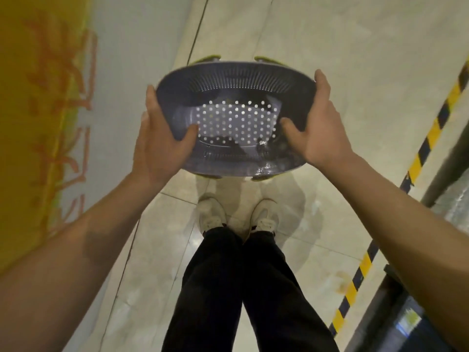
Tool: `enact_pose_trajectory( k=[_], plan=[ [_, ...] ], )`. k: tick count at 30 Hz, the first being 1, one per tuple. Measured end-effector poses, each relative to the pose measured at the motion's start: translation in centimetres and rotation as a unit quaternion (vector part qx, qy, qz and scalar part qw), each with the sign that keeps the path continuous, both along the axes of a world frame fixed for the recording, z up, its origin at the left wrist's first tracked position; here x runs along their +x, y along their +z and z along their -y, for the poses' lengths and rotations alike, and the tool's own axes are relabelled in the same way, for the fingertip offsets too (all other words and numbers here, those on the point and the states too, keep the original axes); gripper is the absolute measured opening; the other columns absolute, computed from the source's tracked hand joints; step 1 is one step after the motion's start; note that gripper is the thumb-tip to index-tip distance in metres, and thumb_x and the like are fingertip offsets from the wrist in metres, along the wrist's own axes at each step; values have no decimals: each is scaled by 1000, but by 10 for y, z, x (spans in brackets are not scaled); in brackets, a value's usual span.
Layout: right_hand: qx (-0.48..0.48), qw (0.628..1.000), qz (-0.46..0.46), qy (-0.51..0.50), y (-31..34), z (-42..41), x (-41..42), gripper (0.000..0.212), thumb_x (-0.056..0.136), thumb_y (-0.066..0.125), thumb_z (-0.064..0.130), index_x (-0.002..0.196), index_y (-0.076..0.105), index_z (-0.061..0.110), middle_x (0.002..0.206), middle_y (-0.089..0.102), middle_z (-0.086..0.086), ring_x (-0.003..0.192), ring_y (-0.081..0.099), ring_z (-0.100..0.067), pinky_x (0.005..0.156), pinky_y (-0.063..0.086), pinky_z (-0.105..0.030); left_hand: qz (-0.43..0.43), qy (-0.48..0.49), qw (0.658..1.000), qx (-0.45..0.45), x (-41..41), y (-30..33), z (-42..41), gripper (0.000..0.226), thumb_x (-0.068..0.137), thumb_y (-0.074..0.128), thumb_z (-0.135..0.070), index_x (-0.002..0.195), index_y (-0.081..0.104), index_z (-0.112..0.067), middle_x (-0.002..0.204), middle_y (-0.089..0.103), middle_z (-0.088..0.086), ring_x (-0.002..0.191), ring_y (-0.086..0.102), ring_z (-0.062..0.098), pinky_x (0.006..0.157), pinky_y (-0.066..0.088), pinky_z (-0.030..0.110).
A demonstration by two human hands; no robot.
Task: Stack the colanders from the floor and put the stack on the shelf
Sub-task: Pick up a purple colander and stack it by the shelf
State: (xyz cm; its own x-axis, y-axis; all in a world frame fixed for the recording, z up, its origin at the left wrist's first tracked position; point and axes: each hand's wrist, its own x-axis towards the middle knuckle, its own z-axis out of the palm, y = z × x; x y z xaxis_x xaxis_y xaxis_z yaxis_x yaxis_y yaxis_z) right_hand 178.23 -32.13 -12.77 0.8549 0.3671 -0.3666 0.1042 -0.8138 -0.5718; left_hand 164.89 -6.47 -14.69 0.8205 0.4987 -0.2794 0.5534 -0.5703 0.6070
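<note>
I hold a stack of colanders (pixel 236 95) in the air in front of me, above my feet. The top one is dark grey-purple, oval, with slotted walls and a bottom full of round holes. Yellow-green handles of a colander under it (pixel 269 60) stick out at the far and near rims. My left hand (pixel 162 141) grips the left rim with the thumb inside the bowl. My right hand (pixel 317 128) grips the right rim in the same way. How many colanders lie in the stack is hidden.
Pale glossy floor tiles (pixel 317 41) lie below, with my white shoes (pixel 238 217) and black trousers. A yellow wall with orange marks (pixel 38 110) runs along the left. A black-and-yellow hazard stripe (pixel 429 138) and a dark metal frame (pixel 446 163) stand at the right.
</note>
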Motion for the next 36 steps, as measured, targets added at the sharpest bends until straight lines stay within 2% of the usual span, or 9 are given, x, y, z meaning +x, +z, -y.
enact_pose_trajectory(
  k=[5, 7, 9, 13, 17, 20, 23, 28, 36],
  plan=[
    [46, 996, 79, -11, 181, -5, 15, 83, 90, 61, 41, 152, 16, 9, 142, 47, -12, 125, 49, -29, 97, 45, -45, 43, 19, 997, 62, 15, 178, -6, 92, 86, 65, -50, 155, 16, -14, 149, 45, 6, 128, 51, 20, 95, 54, 31],
    [55, 993, 105, -11, 255, -3, 12, 81, 89, 64, 37, 152, 20, 10, 145, 41, -11, 130, 43, -24, 100, 44, -44, 46, 27, 993, 110, 13, 255, 2, 92, 86, 61, -56, 155, 16, -17, 150, 41, 10, 131, 45, 23, 97, 53, 41],
    [49, 990, 129, 6, 326, 1, 4, 85, 90, 64, 41, 154, 16, 12, 146, 38, -13, 126, 40, -20, 96, 44, -37, 54, 38, 978, 197, 6, 327, 9, 96, 83, 62, -60, 156, 15, -17, 143, 46, 15, 122, 45, 27, 85, 55, 47],
    [8, 987, 154, 44, 442, 13, -24, 95, 90, 62, 48, 157, 4, 15, 148, 31, -15, 116, 50, -30, 81, 53, -41, 41, -2, 991, 124, -22, 443, 9, 104, 85, 60, -65, 156, -8, -32, 141, 39, 15, 107, 56, 33, 75, 51, 39],
    [-14, 984, 163, 64, 522, 30, -62, 98, 89, 58, 57, 157, -1, 20, 149, 28, -14, 103, 61, -33, 71, 56, -36, 62, -29, 985, 157, -57, 525, 25, 105, 83, 55, -66, 159, 2, -15, 128, 45, 20, 73, 48, 18, 50, 35, 24],
    [-25, 985, 159, 60, 554, 53, -89, 98, 87, 53, 64, 156, -6, 25, 149, 27, -10, 102, 62, -31, 67, 49, -29, 37, -21, 995, 87, -82, 558, 41, 109, 80, 54, -72, 154, -16, -36, 140, 35, 13, 97, 58, 28, 68, 52, 37],
    [-46, 988, 141, 34, 567, 74, -103, 99, 87, 50, 66, 156, -8, 27, 149, 27, -11, 104, 62, -32, 67, 45, -29, 6, -29, 998, 58, -89, 575, 57, 109, 80, 57, -70, 148, -24, -46, 153, 26, 9, 124, 52, 34, 93, 51, 52],
    [-37, 991, 129, -4, 570, 96, -101, 96, 84, 44, 70, 154, -11, 34, 148, 28, -7, 108, 60, -30, 74, 52, -32, 4, -61, 995, 85, -66, 578, 71, 108, 79, 56, -71, 153, -17, -40, 152, 30, 14, 118, 57, 34, 83, 54, 42],
    [-31, 984, 107, -138, 574, 123, -102, 96, 85, 46, 71, 154, -10, 33, 148, 24, -1, 117, 55, -26, 74, 41, -28, 15, -181, 975, 130, 8, 599, 86, 103, 79, 46, -75, 158, -1, -29, 141, 44, 16, 104, 62, 32, 66, 44, 30]
  ],
)
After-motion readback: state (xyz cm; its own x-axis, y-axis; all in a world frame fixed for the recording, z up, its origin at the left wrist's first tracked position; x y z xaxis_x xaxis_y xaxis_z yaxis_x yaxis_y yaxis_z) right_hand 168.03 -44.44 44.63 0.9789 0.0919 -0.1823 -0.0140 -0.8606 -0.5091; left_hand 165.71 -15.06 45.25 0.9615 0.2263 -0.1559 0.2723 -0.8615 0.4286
